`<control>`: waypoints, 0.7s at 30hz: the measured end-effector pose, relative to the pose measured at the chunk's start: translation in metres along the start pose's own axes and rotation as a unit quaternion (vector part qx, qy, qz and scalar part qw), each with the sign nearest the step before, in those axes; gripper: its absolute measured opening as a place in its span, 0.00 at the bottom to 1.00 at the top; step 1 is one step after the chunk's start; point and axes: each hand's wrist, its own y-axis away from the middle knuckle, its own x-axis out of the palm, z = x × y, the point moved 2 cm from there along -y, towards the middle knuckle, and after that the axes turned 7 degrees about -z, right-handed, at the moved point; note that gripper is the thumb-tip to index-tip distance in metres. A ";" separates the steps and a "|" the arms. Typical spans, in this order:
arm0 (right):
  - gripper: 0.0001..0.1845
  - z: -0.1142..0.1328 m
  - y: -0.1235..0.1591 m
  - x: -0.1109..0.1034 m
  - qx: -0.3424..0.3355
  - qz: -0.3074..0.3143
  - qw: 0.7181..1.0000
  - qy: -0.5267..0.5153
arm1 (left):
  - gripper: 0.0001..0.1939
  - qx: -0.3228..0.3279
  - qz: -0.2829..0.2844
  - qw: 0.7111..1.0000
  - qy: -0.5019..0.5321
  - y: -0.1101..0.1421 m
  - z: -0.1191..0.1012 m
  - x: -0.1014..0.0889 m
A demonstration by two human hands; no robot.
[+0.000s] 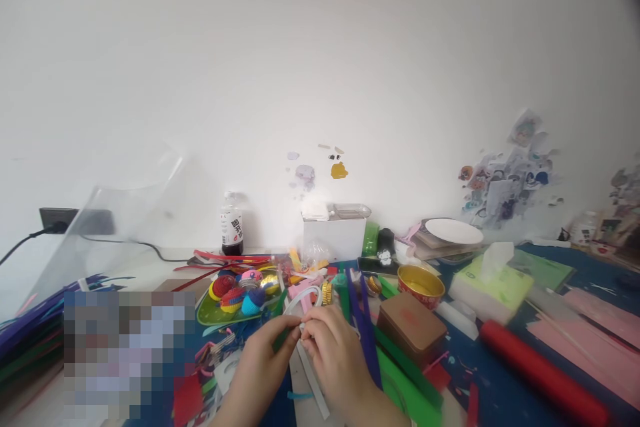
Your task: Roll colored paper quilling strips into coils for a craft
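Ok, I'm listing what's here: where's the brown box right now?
In the head view, the brown box sits to the right of the right hand, just in front of the gold-and-red tin and left of the red roll.

A bottle (233, 225) stands by the wall (320, 47), left of a white box (345, 237). Stickers (503, 197) cling to the wall behind a plate (454, 231). A green tissue box (490, 290) sits just beyond a roll (545, 373).

Soft, diffuse light on the wall (320, 67), blurry sides, dark upper-right corner, pixelated lower left.
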 end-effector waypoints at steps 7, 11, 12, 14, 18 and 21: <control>0.11 0.001 0.003 -0.005 -0.051 -0.004 0.998 -0.048 | 0.11 0.000 0.002 0.999 0.040 0.000 -0.011 -0.004; 0.11 0.004 0.003 -0.010 -0.085 -0.016 0.995 -0.056 | 0.12 -0.017 -0.007 0.999 0.045 0.003 -0.010 -0.005; 0.11 0.005 0.002 -0.011 -0.090 -0.019 0.994 -0.058 | 0.12 -0.019 -0.003 0.999 0.045 0.003 -0.010 -0.004; 0.12 0.007 0.001 -0.014 -0.094 -0.022 0.993 -0.062 | 0.13 -0.020 0.000 0.999 0.046 0.005 -0.010 -0.004; 0.12 0.009 0.002 -0.016 -0.088 -0.026 0.994 -0.067 | 0.13 -0.020 -0.009 0.998 0.056 0.007 -0.014 -0.006; 0.11 0.007 0.004 -0.015 -0.083 -0.025 0.993 -0.077 | 0.12 -0.022 -0.010 0.998 0.064 0.008 -0.019 -0.008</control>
